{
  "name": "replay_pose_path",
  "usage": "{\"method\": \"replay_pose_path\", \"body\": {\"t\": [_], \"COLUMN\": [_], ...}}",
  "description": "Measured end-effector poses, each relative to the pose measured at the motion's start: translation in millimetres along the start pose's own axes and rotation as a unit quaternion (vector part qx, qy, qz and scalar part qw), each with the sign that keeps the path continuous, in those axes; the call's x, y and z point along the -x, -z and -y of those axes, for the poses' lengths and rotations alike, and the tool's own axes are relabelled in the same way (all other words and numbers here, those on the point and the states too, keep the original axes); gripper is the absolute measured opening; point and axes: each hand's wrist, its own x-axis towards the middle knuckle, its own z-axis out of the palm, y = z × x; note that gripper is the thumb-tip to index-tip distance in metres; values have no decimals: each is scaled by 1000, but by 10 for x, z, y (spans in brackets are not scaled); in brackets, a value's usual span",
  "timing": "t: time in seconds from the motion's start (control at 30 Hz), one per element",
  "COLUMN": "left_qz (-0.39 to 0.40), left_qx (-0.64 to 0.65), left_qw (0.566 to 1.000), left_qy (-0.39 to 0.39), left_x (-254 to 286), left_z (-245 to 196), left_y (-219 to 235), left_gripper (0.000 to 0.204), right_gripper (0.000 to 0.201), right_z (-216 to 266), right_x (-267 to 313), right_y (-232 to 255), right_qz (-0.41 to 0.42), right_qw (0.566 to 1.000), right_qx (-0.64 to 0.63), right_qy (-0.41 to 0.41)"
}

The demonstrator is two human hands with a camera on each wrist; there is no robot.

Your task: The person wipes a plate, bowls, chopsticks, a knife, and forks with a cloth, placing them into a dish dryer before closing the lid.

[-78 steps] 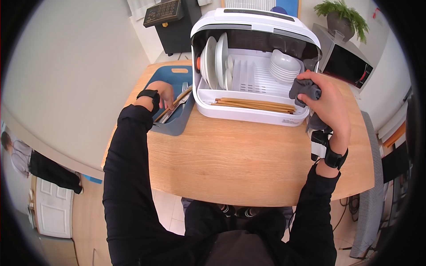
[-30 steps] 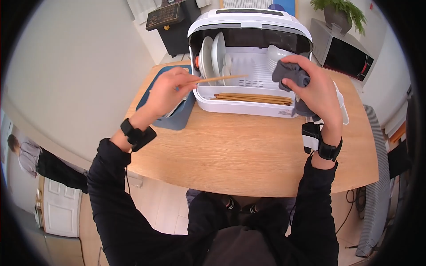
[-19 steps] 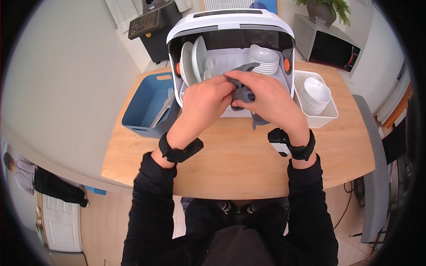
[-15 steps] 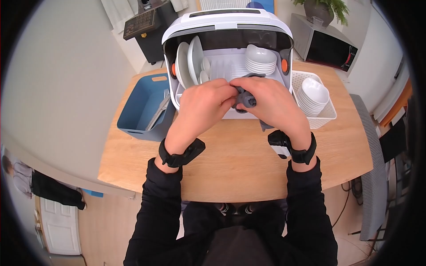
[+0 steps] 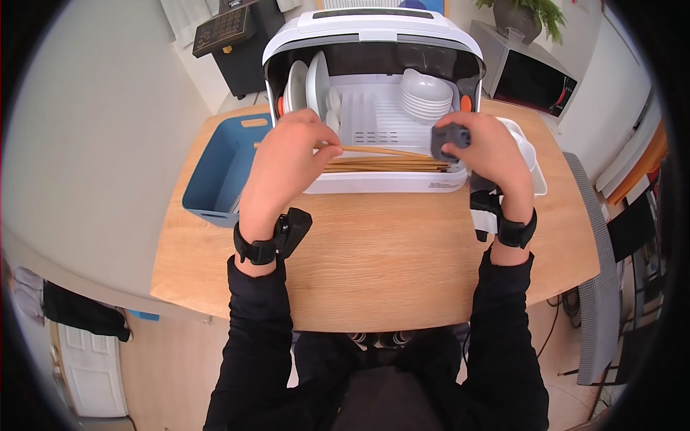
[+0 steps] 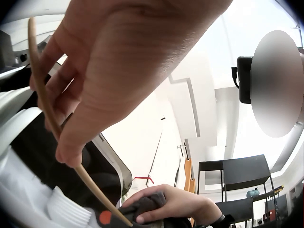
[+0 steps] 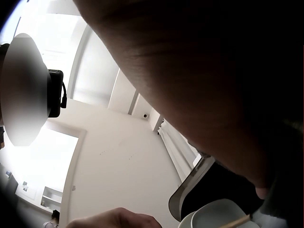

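Observation:
My left hand pinches a wooden chopstick between thumb and fingers, its short end sticking out on the left. The long part points rightward, low over the front of the white dish cabinet. My right hand grips a bunched dark grey cloth, which meets the chopstick's right end. In the left wrist view the chopstick runs past the thumb to the cloth. Several more chopsticks lie in the cabinet's front trough, just below.
Inside the cabinet, white plates stand at left and stacked bowls at right. A blue basket is left of it. On the right, my hand partly covers a white basket. The wooden table extends in front.
My left hand took a chopstick from the blue basket and carried it right to the cloth. The hands met over the cabinet's front, then spread apart, the cloth moving toward the chopstick's right end.

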Motion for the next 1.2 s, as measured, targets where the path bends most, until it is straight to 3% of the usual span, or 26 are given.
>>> {"method": "replay_pose_path", "body": {"t": [0.07,0.13,0.17,0.27,0.37,0.43,0.53,0.57,0.67,0.73,0.77,0.8,0.87,0.97,1.2], "left_qz": [-50,-29,-17,-26,39,29,7,-2,-15,33,56,-19,-167,-191,-146], "left_qx": [-38,13,39,125,227,321,422,449,445,210,88,35,-71,-161,-151], "left_qw": [998,998,995,987,967,942,902,889,891,963,974,992,983,961,973], "left_qy": [-13,57,92,98,110,97,92,93,86,165,201,123,-36,-116,-95], "left_x": [-16,-46,-59,-69,-106,-129,-150,-154,-137,-111,-90,-64,-13,-17,22], "left_z": [65,-42,-95,-75,-172,-192,-204,-202,-200,-436,-523,-510,-445,-421,-414], "left_y": [8,80,91,-69,-137,-266,-458,-498,-519,-260,-176,-212,-323,-391,-326], "left_gripper": [10,13,14,13,17,19,22,22,20,17,15,13,8,10,7], "right_gripper": [34,37,43,45,48,46,42,35,29,24,22,22,23,25,22], "right_z": [-136,-176,-184,-37,206,293,463,482,464,450,446,446,448,462,426], "right_x": [-1,-13,-31,-47,-32,-54,-44,-42,-49,-18,0,12,37,34,51], "right_y": [17,32,41,-22,-105,-226,-318,-384,-378,-345,-329,-318,-314,-368,-283], "right_qz": [-45,-97,-80,-78,-44,-39,-1,-40,-44,-67,-79,-75,-65,-66,-43], "right_qw": [999,995,996,985,981,971,976,979,988,990,991,991,990,988,987], "right_qx": [-3,-33,-44,-139,-153,-179,-159,-135,-82,-30,-2,18,57,41,13], "right_qy": [-9,-1,-5,64,112,152,148,151,123,116,112,112,109,136,152]}}
